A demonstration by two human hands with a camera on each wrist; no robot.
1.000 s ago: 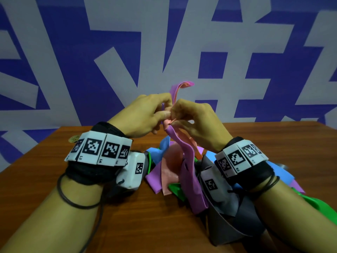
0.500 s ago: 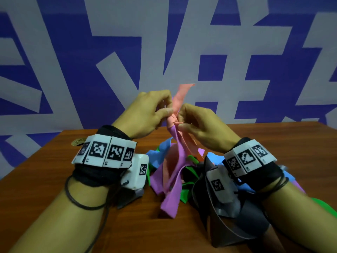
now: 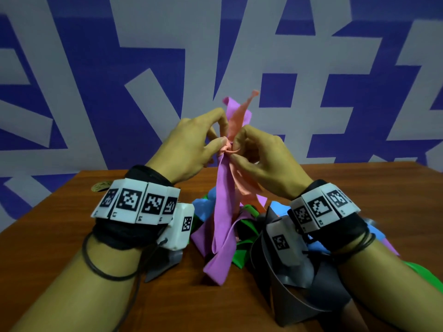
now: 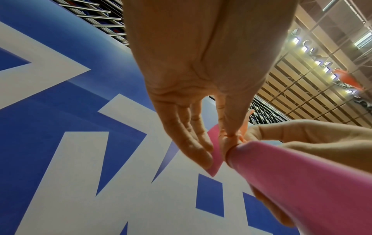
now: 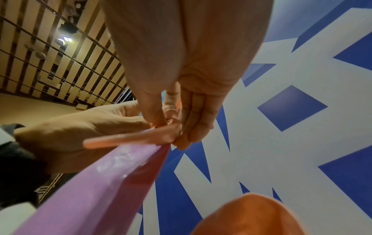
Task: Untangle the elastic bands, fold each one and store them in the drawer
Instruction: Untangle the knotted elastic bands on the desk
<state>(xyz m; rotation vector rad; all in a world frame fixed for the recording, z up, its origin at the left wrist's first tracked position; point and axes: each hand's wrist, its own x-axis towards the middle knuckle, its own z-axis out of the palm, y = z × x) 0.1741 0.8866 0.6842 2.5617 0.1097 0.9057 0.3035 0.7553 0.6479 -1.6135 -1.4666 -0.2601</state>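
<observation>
Wooden table (image 3: 60, 236) (blue-white wall (image 3: 96, 68) behind)

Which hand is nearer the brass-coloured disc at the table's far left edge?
Left. The left hand is raised above the table, just right of the disc; the right hand is farther right, beyond the knot both pinch.

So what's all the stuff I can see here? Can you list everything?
Purple band: one, purple, held up at the knot, its tail on the pile.
Orange band: one, peach-orange, knotted with the purple band.
Blue bands: count unclear, blue, in the pile.
Green bands: count unclear, green, in the pile.
Grey bands: count unclear, dark grey, front right.
Table: one, brown wood.
Wall: blue and white, behind.
Round gold thing: one, far left on the table.
Left hand: pinches the knot.
Right hand: pinches the knot.
</observation>
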